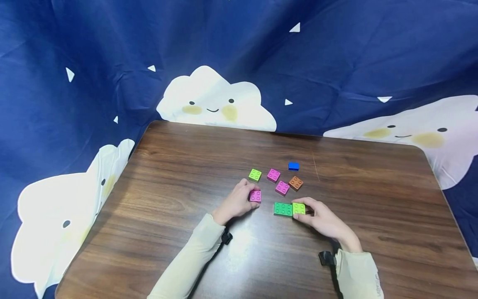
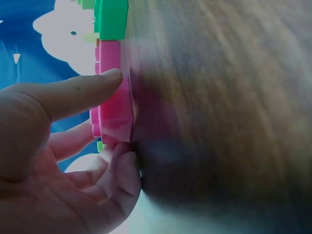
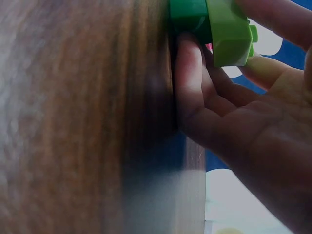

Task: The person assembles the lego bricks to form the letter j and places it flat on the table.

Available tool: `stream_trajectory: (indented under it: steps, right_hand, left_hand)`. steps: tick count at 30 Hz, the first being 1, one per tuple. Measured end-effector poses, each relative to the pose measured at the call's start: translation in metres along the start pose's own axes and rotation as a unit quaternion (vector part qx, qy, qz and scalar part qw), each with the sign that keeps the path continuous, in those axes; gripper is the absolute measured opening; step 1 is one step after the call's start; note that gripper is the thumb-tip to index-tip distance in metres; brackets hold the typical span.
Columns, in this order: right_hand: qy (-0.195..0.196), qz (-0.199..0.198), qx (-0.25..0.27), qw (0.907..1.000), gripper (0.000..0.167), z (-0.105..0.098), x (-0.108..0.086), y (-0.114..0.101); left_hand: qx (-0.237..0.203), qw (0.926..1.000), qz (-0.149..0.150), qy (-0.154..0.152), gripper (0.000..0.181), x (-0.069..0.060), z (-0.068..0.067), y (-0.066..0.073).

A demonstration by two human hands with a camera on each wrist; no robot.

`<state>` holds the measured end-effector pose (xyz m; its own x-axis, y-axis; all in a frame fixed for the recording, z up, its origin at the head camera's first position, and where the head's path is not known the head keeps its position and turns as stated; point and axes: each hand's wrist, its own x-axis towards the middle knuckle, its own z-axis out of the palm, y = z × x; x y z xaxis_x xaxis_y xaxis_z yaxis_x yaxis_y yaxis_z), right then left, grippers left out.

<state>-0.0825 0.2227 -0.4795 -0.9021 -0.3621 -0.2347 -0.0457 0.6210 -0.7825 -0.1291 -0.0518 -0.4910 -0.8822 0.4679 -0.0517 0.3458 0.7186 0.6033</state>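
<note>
Dark blue curtain [image 1: 112,33], printed with smiling white clouds [image 1: 214,79] and small white triangles, backs a brown wood-grain table [image 1: 186,174].

Head view: the left hand [image 1: 237,201] lies at 6 o'clock of the frame's centre, thumb and fingers pinching the held pink block [image 1: 255,196]. Taking that block as the clock's centre, the loose lime block [image 1: 255,174] lies at 12, the far pink block [image 1: 273,175] between 1 and 2, and the blue block [image 1: 293,166] at 2. Between 2 and 3 lie the near pink block [image 1: 282,188] and, just beyond it, the orange block [image 1: 296,183]. The long green block [image 1: 281,209] is near 4 o'clock. The right hand [image 1: 325,216] pinches the lime block [image 1: 299,208] at the green one's 3 o'clock end. Both arms wear pale sleeves [image 1: 203,245].

Left wrist view: the held pink block sits at 9 o'clock, clamped between thumb and fingers, at tabletop level. Another pink block shows beyond the thumb, and the long green block at 11.

Right wrist view: the lime block, near 1 o'clock, stands higher than the long green block and overlaps its end; whether it is fully seated cannot be told. One fingertip is against the green block.
</note>
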Motion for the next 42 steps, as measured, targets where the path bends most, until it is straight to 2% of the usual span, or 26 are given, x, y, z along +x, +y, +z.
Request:
stream_trajectory:
  steps: [12, 19, 34, 42]
  right_hand:
    - [-0.007, 0.007, -0.013, 0.9999, 0.044, -0.001, 0.002, 0.001]
    - [-0.007, 0.008, -0.014, 0.9998, 0.044, -0.002, 0.003, 0.001]
    - [-0.007, 0.006, -0.005, 0.9999, 0.045, -0.002, 0.002, 0.001]
    - [-0.010, 0.008, 0.000, 0.9999, 0.045, -0.002, 0.002, 0.002]
  left_hand:
    - [0.006, 1.0000, -0.001, 0.001, 0.037, 0.002, -0.001, 0.001]
    - [0.009, 1.0000, 0.004, -0.002, 0.034, 0.004, -0.004, 0.008]
    - [-0.002, 0.9978, 0.059, -0.029, 0.035, 0.003, -0.002, 0.031]
    - [0.001, 0.9972, 0.065, -0.037, 0.037, 0.003, 0.004, 0.035]
